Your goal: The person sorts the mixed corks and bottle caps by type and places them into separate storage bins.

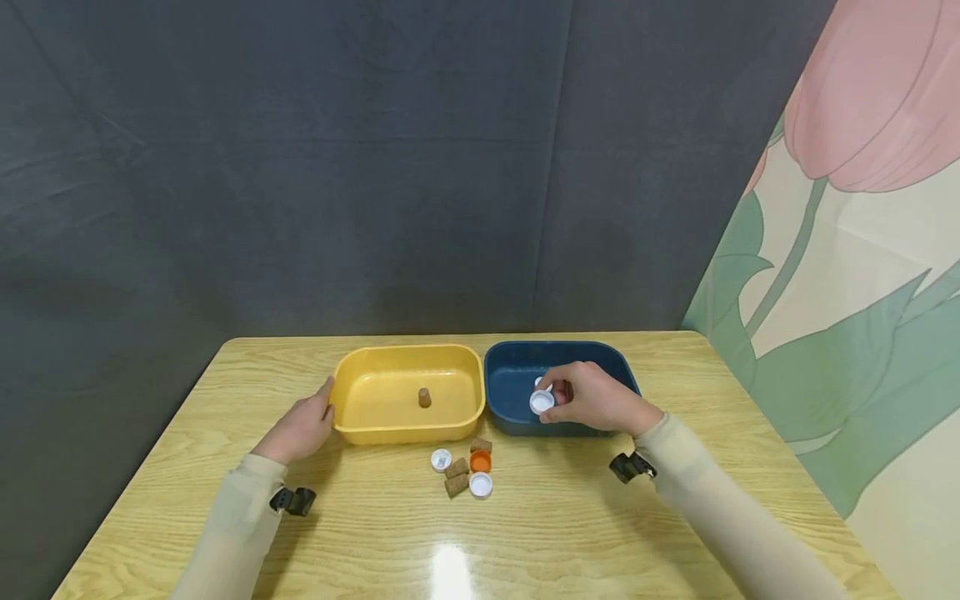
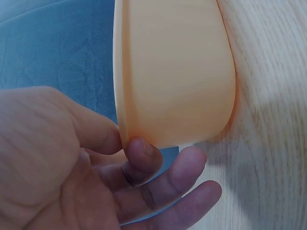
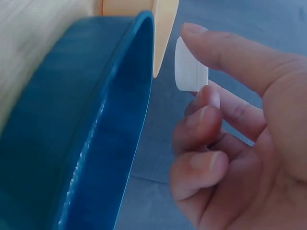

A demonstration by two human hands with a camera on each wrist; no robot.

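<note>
Over the blue bin (image 1: 510,400), my right hand (image 1: 592,400) pinches a white bottle cap (image 1: 542,402) between thumb and fingers. The cap (image 3: 189,64) shows its ribbed side above the bin's rim in the right wrist view. Another white piece (image 1: 539,381) shows just beyond the fingers, partly hidden by them. My left hand (image 1: 302,427) grips the left end of the yellow bin (image 1: 405,435), with thumb and index finger (image 2: 144,155) at its rim. A single cork (image 1: 424,397) is inside the yellow bin.
Several corks (image 1: 456,485), an orange cap (image 1: 480,461) and two white caps (image 1: 481,485) lie on the wooden table (image 1: 360,533) in front of the bins. The bins stand side by side near the back edge, before a dark curtain (image 1: 375,208).
</note>
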